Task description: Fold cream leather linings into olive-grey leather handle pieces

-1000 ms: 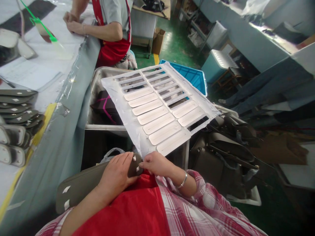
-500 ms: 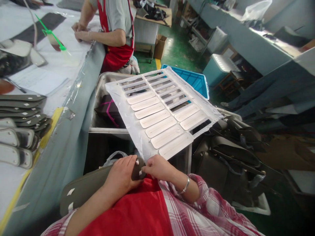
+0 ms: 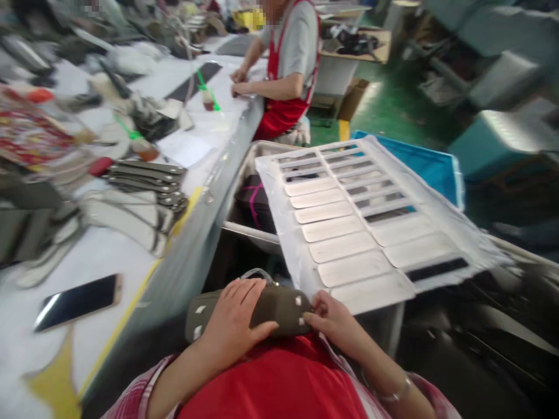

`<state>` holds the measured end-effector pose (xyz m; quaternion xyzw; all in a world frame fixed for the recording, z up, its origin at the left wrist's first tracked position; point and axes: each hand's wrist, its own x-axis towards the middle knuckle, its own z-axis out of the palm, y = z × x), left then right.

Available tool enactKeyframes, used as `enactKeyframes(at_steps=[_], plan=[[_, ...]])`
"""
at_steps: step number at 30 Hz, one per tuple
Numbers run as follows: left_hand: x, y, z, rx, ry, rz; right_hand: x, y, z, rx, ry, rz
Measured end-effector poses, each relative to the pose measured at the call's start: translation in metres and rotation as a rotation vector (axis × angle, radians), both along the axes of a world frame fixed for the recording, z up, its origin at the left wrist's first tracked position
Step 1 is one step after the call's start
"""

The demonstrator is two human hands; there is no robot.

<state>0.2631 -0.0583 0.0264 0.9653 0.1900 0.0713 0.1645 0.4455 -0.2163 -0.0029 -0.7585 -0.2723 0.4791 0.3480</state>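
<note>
A long olive bag piece (image 3: 279, 302) with rounded ends lies across the lap, against the red apron. Small white tabs show near both of its ends. Flat over its middle rests my left hand (image 3: 231, 317), fingers stretched and thumb apart. At the right end my right hand (image 3: 332, 320) is closed in a pinch on the edge beside a white tab. Just beyond that hand is a white sheet (image 3: 292, 256) with rows of long rounded slots, several filled by pale strips (image 3: 345, 247).
The worktable (image 3: 174, 285) on the left holds a phone (image 3: 78, 302), stacked olive strips (image 3: 148, 177) and a glue bottle (image 3: 144, 148). A co-worker (image 3: 283, 75) stands at its far side. Under the sheet are a white bin (image 3: 229, 224) and a blue crate (image 3: 419, 166).
The view has swung left, showing more of the worktable. My left thumb has come up onto the top of the olive piece. My right hand stays at its right end.
</note>
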Motion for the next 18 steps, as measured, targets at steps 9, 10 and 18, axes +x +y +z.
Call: enactKeyframes(at_steps=[9,10,18], plan=[[-0.119,0.045,0.011,-0.644,0.056,0.759,-0.002,0.015,0.006,-0.061,0.081,0.027],[-0.119,0.045,0.009,-0.685,0.031,0.765,-0.003,0.016,0.006,-0.08,0.091,0.027],[-0.117,0.051,0.005,-0.852,-0.013,0.729,-0.01,0.013,-0.001,-0.122,0.074,0.01]])
